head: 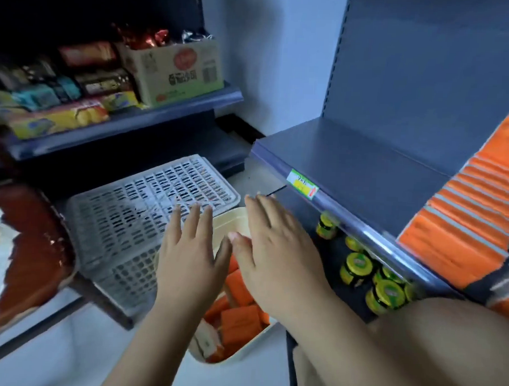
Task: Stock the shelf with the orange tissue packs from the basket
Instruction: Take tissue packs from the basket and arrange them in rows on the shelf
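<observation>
A cream basket point(231, 218) stands on the floor below me with several orange tissue packs point(237, 317) inside. My left hand point(189, 260) and my right hand point(270, 246) hover side by side above it, palms down, fingers straight, holding nothing. To the right runs the grey shelf point(350, 168). Rows of orange tissue packs point(474, 214) fill its right part, and its left part is bare. My arms hide much of the basket.
A grey perforated crate point(147, 217) lies upside down left of the basket. Yellow-lidded jars point(358, 267) stand on the shelf below the grey one. A snack shelf with a cardboard box point(177, 69) is at upper left. A brown and white object point(20, 249) lies far left.
</observation>
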Available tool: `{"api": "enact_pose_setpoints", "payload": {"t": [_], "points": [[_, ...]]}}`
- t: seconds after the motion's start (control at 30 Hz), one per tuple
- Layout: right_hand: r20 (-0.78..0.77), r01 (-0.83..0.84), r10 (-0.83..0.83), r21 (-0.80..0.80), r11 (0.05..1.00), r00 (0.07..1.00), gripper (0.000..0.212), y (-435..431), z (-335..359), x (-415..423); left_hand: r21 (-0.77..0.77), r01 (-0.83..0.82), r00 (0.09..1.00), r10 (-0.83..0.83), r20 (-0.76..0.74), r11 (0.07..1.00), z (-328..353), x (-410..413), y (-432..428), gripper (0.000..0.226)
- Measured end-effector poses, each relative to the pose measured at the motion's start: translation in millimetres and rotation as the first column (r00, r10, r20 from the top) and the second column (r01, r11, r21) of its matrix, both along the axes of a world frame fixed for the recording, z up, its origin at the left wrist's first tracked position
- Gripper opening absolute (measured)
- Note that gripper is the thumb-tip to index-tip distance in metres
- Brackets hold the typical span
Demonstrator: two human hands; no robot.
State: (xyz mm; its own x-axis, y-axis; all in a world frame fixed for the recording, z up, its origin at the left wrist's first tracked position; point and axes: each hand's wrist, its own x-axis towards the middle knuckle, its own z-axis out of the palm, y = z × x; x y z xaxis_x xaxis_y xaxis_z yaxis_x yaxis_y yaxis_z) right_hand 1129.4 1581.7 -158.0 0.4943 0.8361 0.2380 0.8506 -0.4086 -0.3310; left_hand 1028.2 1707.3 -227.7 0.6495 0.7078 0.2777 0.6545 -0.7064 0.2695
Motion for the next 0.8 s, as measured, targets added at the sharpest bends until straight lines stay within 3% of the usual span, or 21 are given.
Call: {"api": "enact_pose_setpoints", "payload": {"t": [0.1,0.2,0.3,0.43,0.6,0.7,0.8], "points": [[-0.102,-0.045,0.03,-0.152,0.987,0.994,0.061,7.7,-30.9,6.2,-0.056,-0.043,0.998,0.041,-0.042,0.997,-28.1,-12.6,7.2,0.078],[-0.238,-0.024,-0.062,-0.342,0.939,0.969,0.055,13.8,-65.8,20.3,-0.14,-0.029,0.992,0.011,-0.125,0.99,-65.5,-20.9,18.1,0.075],[-0.263,0.025,-0.181,-0.504,0.863,0.948,0.051,22.0,-101.5,26.5,-0.318,-0.069,0.988,0.02,-0.153,0.946,-95.1,-24.8,19.4,0.069],[-0.306,0.01,-0.264,-0.636,0.771,0.915,0.053,35.3,-150.1,22.0,-0.429,-0.078,0.977,-0.015,-0.211,0.9,-128.0,-22.7,12.2,0.061],[-0.279,0.056,-0.39,-0.748,0.661,0.878,0.031,46.7,-203.7,34.0,-0.462,-0.201,0.891,-0.035,-0.453,0.864,-158.7,-15.3,8.1,0.055],[-0.263,0.088,-0.499,-0.814,0.574,0.826,0.021,56.4,-226.0,45.7,-0.596,-0.314,0.865,-0.037,-0.501,0.739,-169.9,-3.7,11.6,0.048],[-0.226,0.102,-0.594,-0.879,0.467,0.772,0.045,64.1,-252.3,50.4,-0.656,-0.379,0.838,-0.059,-0.543,0.653,-196.8,6.8,11.0,0.042]]}}
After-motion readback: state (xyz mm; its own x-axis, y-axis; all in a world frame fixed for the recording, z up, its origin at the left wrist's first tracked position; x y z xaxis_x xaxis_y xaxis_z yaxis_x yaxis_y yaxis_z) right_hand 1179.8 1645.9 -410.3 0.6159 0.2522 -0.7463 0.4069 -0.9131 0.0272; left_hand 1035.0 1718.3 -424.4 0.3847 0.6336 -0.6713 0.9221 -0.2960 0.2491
